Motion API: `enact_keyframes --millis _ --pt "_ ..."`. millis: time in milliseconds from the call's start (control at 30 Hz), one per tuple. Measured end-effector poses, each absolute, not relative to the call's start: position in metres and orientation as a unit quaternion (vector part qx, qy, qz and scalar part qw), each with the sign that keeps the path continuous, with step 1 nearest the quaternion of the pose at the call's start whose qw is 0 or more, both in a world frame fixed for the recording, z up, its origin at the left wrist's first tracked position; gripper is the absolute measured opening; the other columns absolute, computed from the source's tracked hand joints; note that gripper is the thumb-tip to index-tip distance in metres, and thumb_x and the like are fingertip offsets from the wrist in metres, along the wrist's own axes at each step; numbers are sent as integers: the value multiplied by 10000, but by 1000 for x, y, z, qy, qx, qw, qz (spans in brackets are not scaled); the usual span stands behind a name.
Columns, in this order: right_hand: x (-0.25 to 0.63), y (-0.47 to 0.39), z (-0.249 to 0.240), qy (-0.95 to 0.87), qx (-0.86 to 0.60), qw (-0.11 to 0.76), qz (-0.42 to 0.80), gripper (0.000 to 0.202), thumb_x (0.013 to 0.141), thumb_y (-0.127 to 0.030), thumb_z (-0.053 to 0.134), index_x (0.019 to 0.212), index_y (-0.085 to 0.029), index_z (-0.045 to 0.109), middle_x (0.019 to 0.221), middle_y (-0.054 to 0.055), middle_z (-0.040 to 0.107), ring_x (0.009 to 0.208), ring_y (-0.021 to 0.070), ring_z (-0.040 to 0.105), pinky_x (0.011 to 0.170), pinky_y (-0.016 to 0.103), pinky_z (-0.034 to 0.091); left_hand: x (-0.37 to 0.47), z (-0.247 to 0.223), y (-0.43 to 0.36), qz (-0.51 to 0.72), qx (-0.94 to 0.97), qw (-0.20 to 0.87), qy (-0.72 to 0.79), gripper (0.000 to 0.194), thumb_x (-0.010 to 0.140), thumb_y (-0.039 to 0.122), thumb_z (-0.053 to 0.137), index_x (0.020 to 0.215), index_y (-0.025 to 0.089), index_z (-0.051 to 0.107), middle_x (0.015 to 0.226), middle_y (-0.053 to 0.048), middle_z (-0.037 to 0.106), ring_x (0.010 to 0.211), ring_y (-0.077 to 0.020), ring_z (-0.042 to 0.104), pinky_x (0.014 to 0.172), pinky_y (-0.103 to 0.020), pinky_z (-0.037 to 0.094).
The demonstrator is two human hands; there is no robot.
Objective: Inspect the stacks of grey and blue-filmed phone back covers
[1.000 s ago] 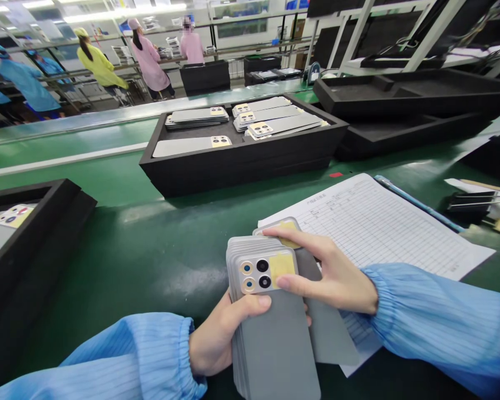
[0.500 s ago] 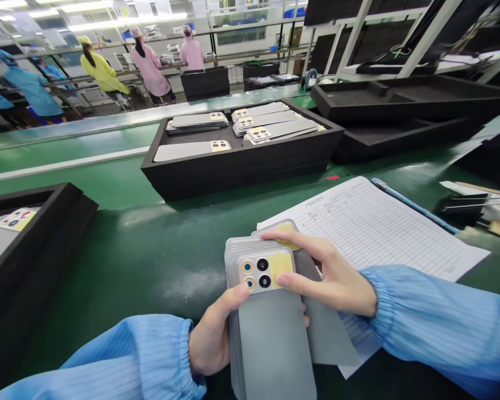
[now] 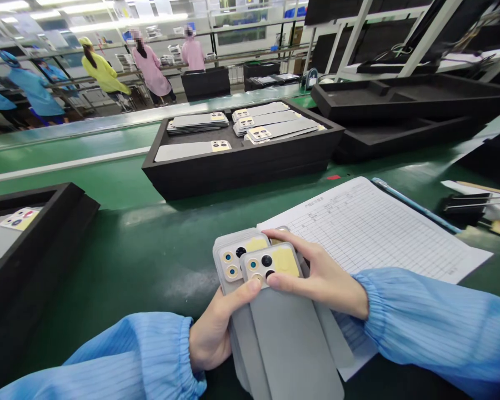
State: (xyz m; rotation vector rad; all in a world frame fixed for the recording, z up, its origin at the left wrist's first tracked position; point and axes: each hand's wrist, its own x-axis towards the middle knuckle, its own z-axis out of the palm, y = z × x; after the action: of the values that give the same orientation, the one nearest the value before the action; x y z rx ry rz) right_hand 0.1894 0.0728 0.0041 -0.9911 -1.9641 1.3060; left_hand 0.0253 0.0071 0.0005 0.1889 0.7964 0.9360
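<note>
A stack of grey phone back covers [image 3: 242,339] leans in my left hand [image 3: 216,330], which is closed round its left side. My left thumb presses on the camera area of the top cover [image 3: 294,339]. That cover lies shifted right and askew over the others, with dark lens rings and a yellow patch at its upper end. My right hand [image 3: 320,272] is closed on it, thumb by the lenses and fingers over the far edge. Another grey cover [image 3: 337,339] shows partly beneath, at the right. The fingers under the stack are hidden.
A black tray [image 3: 241,172] with several stacks of covers stands ahead; another tray [image 3: 66,216] is at left. Black trays [image 3: 400,105] are piled at the back right. A printed form [image 3: 383,228] and a blue pen [image 3: 416,205] lie at right. Several people work beyond.
The top cover has slid right and tilted across the stack, baring the lenses of the cover below. The rest of the stack has shifted slightly left.
</note>
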Motion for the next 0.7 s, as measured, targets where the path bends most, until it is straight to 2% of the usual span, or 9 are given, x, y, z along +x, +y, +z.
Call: enact_keyframes --millis 233,333,400,500,600,700 --pt "195 83 15 -657 -356 290 598 259 744 -312 629 975 -202 583 965 26 623 905 201 595 747 286 497 23 -3 9 460 66 820 336 452 736 207 507 1171 84 517 953 -129 698 865 -255 647 793 -366 478" --pt "205 93 22 -613 -370 356 601 124 765 -282 611 872 -218 612 921 -1 604 816 152 598 698 245 490 23 -2 8 438 84 829 339 414 734 199 506 1135 105 551 985 -118 691 881 -256 642 801 -379 474" --pt "210 99 24 -581 -386 401 594 57 765 -267 612 799 -222 602 850 -18 583 713 117 586 614 213 479 22 -1 7 401 99 843 345 378 762 223 487 1099 78 575 983 -141 688 892 -258 639 814 -381 467" --pt "214 101 24 -573 -395 415 586 72 758 -268 618 765 -215 570 786 -22 546 645 102 555 544 193 455 22 0 7 373 105 851 356 368 783 260 475 1055 44 597 986 -170 681 906 -262 633 837 -387 458" --pt "213 101 23 -596 -400 413 560 83 763 -279 610 773 -206 573 842 -7 542 698 114 556 577 201 463 22 1 6 409 89 822 387 327 768 234 510 1063 123 599 984 -118 692 861 -242 648 812 -391 470" --pt "215 105 24 -575 -422 428 555 109 767 -300 601 829 -215 571 812 -3 558 661 119 567 543 210 467 23 0 5 414 97 821 381 326 778 255 492 1023 82 620 966 -146 693 868 -253 645 817 -388 468"
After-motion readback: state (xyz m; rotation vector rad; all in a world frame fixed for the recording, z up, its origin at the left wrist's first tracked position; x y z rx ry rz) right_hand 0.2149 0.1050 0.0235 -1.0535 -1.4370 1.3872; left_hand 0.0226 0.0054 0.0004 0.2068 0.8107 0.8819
